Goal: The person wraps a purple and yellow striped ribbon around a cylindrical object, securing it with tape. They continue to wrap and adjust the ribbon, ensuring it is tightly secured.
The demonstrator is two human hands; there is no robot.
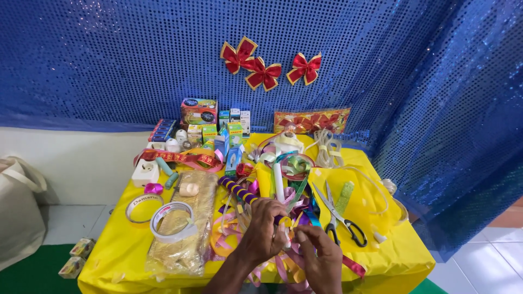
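Observation:
My left hand (263,230) is closed around the lower end of a stick wrapped in purple and gold ribbon (238,190), which slants up to the left over the table. My right hand (322,257) pinches a short strip of ribbon right beside the left hand's fingertips. Under both hands lies a tangle of pink, gold and purple ribbons (231,234). Black-handled scissors (340,216) lie just right of my hands, next to a green glitter strip (344,196).
The yellow-covered table (114,239) holds two tape rolls (170,220), a clear bag of gold material (182,218), a white socket (145,172), small boxes (218,128) and white cord (327,148). Three red bows (264,73) hang on the blue sequin curtain. A beige bag (19,209) stands at the left.

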